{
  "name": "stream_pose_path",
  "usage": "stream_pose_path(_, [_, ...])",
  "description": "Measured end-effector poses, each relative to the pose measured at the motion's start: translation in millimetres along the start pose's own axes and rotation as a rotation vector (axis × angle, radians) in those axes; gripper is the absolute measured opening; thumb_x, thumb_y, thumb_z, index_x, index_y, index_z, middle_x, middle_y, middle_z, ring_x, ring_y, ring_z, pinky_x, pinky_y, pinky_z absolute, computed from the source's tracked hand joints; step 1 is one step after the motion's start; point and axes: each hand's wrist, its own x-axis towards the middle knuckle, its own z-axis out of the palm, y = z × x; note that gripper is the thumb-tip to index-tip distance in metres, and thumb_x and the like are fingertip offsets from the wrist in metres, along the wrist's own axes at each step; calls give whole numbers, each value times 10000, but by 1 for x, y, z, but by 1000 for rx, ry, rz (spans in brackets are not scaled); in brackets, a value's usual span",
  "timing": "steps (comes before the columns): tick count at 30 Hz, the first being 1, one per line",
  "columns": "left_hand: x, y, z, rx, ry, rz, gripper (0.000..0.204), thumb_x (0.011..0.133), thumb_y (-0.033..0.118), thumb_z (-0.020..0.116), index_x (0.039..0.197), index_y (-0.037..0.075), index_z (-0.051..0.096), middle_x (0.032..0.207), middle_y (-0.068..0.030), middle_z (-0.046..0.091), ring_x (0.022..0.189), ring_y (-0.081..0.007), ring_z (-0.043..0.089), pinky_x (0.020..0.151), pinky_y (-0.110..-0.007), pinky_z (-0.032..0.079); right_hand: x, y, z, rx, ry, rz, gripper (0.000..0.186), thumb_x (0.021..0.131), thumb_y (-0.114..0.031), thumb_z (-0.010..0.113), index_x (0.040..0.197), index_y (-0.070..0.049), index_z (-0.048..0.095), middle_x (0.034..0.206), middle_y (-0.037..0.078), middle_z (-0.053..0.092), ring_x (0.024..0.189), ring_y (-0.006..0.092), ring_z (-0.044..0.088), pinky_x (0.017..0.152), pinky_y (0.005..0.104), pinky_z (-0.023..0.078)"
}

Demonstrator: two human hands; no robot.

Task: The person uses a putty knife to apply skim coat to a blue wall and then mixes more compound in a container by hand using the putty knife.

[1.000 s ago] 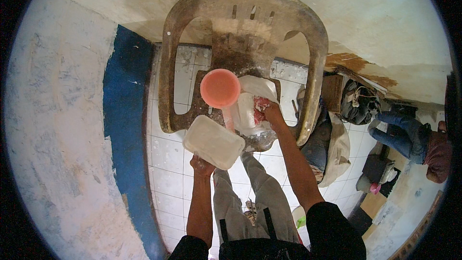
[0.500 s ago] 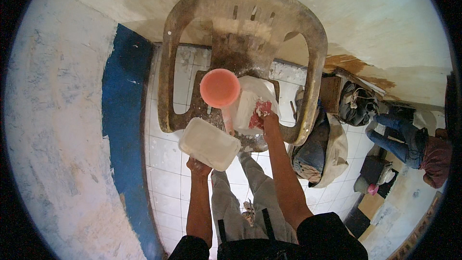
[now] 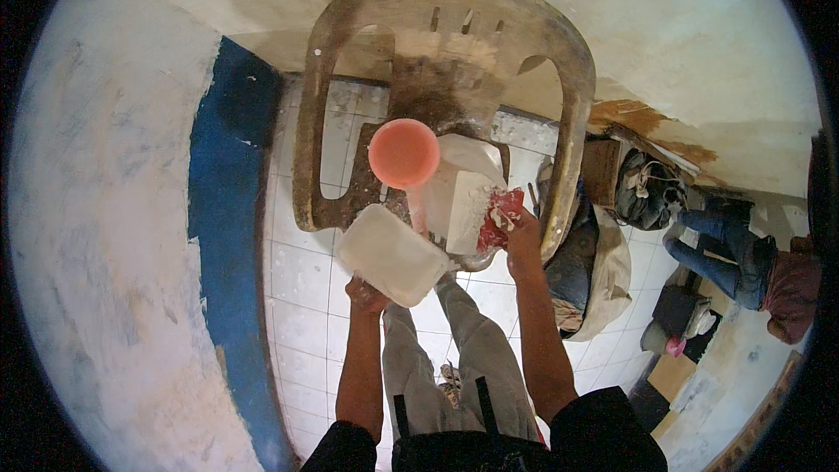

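My left hand (image 3: pixel 367 295) grips the near-left edge of a whitish rectangular plastic tub (image 3: pixel 393 255), tilted in front of the chair seat. To its right, my right hand (image 3: pixel 524 232) is closed on the red, white-smeared grip of a wide putty scraper (image 3: pixel 469 212). The scraper's pale blade points left, toward the tub and apart from it. A pink long-handled dipper (image 3: pixel 404 154) stands on the dirty brown plastic chair (image 3: pixel 446 0), its handle partly hidden behind the tub. Behind the scraper lies a white plastic bag (image 3: pixel 469 150) on the seat.
A patchy wall (image 3: pixel 105 210) with a blue band (image 3: pixel 229 236) runs along the left. A beige sack (image 3: pixel 607 271) with dark cloth and a black bag (image 3: pixel 648 190) lie right of the chair on white floor tiles (image 3: pixel 301 332). Another person (image 3: pixel 743 262) is at the far right.
My right hand has moved right and slightly nearer with the scraper, away from the dipper. The tub has shifted a little to the right in my left hand.
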Motion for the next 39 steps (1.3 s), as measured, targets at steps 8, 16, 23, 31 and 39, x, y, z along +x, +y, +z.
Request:
stream_pose_path(8, [-7,-10,40,-59,-234,-29,808,711,345,696,1386,79,340,1362,-119,445,1251,-316,435,1032,-531,357,-87,-98,61,-336,-363,-77,276,803,19,614,1077,-16,616,964,74,662,850,130,617,755,282,515])
stream_pose_path(16, [-40,-3,146,-133,-278,-33,834,700,376,718,1388,94,339,1368,-104,435,1265,-303,414,1062,-492,335,-166,-157,110,-761,-566,-478,394,701,15,671,1091,-27,629,958,94,676,842,168,633,769,308,506])
stream_pose_path(23, [-71,4,210,-9,-349,106,872,704,495,663,1409,141,292,1377,-124,400,1241,-337,402,1022,-506,358,-246,-224,139,-1242,-628,-961,501,589,21,606,1076,-79,657,909,165,656,865,329,628,781,397,496])
stream_pose_path(31, [-119,9,276,779,-156,413,812,709,381,710,1375,104,337,1333,-116,451,1230,-314,434,1042,-478,359,-295,-262,140,-1081,-659,-1320,491,579,27,629,1066,-35,640,849,151,643,758,315,633,663,382,516])
stream_pose_path(39, [-163,27,328,-66,-489,76,761,675,236,724,1336,80,381,1273,-111,503,1195,-304,476,1043,-472,365,-351,-298,148,-1277,-739,-1129,481,585,-85,620,1064,-42,636,914,157,633,854,344,615,759,408,494])
